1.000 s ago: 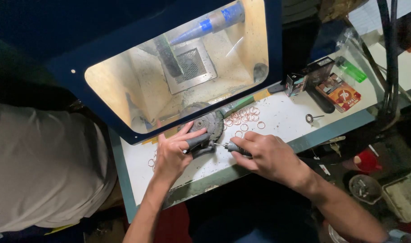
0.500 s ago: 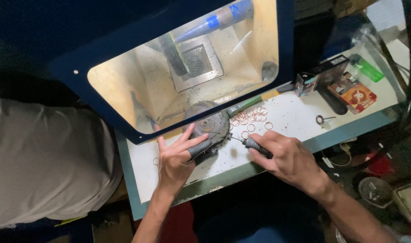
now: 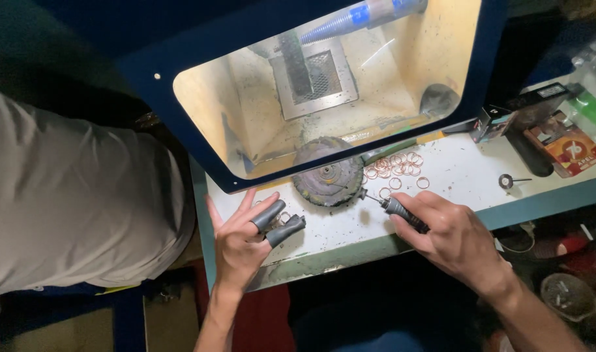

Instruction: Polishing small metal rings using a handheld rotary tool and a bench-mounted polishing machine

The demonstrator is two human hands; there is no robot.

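There is just one camera. It sits on the person's head and looks almost straight down. It is close to the white surface (image 3: 461, 171), which runs across the middle of the view. The blue box with a lit window (image 3: 324, 85) fills the top. The person's arms come up from the bottom edge.

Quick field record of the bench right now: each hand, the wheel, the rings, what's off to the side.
left hand: flat on the white bench, two fingers in dark grey finger guards, holding nothing
right hand: grips a handheld rotary tool, tip toward the wheel
buffing wheel: round, dirty, at the mouth of the blue dust hood
copper rings: loose pile right of the wheel
side: small mandrel bit
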